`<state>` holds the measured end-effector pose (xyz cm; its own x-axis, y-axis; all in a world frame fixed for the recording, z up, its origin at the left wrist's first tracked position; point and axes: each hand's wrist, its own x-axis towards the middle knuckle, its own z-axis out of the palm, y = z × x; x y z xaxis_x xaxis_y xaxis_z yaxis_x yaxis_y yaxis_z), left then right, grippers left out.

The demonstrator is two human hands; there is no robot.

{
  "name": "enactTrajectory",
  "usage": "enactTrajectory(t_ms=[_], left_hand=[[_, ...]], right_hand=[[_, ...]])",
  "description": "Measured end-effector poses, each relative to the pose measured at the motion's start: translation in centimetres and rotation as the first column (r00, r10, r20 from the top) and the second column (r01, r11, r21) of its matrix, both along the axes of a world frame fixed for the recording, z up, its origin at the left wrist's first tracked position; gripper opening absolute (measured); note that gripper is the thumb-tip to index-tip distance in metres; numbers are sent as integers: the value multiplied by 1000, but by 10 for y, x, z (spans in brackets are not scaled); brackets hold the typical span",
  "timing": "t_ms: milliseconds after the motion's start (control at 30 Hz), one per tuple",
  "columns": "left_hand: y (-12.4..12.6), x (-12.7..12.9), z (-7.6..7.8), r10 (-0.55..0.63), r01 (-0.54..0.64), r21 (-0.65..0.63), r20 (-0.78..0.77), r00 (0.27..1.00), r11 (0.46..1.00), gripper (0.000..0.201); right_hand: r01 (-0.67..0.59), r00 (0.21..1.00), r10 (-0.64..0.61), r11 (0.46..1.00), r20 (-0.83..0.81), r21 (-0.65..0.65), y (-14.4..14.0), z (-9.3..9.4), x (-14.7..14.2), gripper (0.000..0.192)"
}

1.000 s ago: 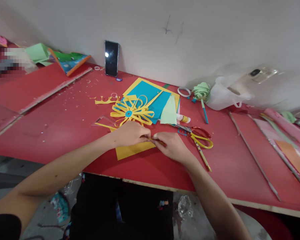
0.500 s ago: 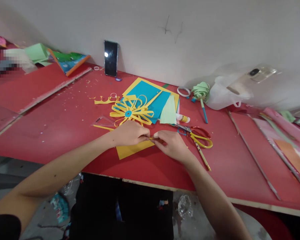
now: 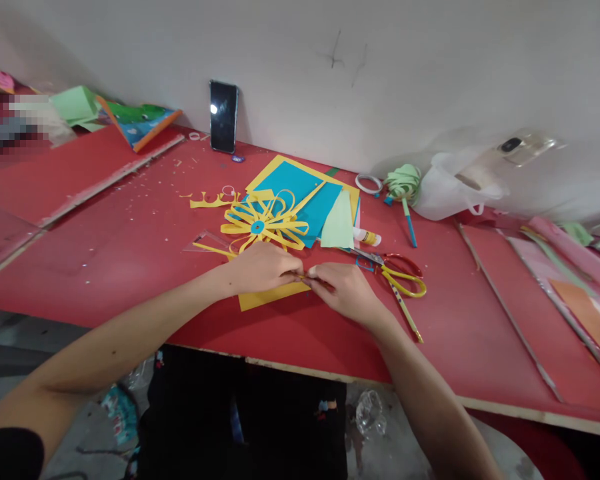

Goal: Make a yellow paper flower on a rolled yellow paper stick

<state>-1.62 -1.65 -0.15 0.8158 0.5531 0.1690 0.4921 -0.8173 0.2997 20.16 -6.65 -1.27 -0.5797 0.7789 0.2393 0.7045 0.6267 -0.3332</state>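
- Yellow paper sheet (image 3: 265,295) is lying flat on the red table (image 3: 130,247) at the centre of the frame, its long axis running from lower left up toward the right, mostly covered by both hands.
- Left hand (image 3: 263,268) is resting on the sheet with fingertips pressed together, pinching a thin yellow strip (image 3: 306,277) at the sheet's right edge.
- Right hand (image 3: 344,291) is meeting it from the right, thumb and forefinger closed on the same strip; the strip is pointing roughly left to right between the two pinches, and most of it is hidden by the fingers.
- Just above the hands, a yellow looped-paper flower (image 3: 264,225) with a blue centre is lying flat, its petals fanning outward and nearly touching the left knuckles.
- Blue paper (image 3: 300,190) and a pale green piece (image 3: 339,223) are sitting behind the flower, over another yellow sheet.
- Red-and-yellow scissors (image 3: 397,273) are lying just right of the right hand, blades pointing upper left, with a pencil (image 3: 405,312) slanting down beside them.
- A glue stick (image 3: 367,236) is lying above the scissors, and a blue pen (image 3: 409,227) is pointing toward a curl of green paper strips (image 3: 403,181).
- A phone (image 3: 223,117) is leaning upright against the wall in the upper middle.
- A white plastic bag (image 3: 450,187) is slumping at the upper right; folded coloured papers (image 3: 135,121) are sitting at the upper left.
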Motion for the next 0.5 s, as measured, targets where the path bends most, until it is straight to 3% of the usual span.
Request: enactTrajectory(t_ms=[300,500], left_hand=[[3,-2,-2,-38,38,-45,8,999,998,20],[2,-2,-1,-42,42,-8,-10,999,999,19]], right_hand=[[30,999,-30,1000,-15,-1,1,-1,1,14],[19,998,-24,996,-54,-83,1,1,1,9]])
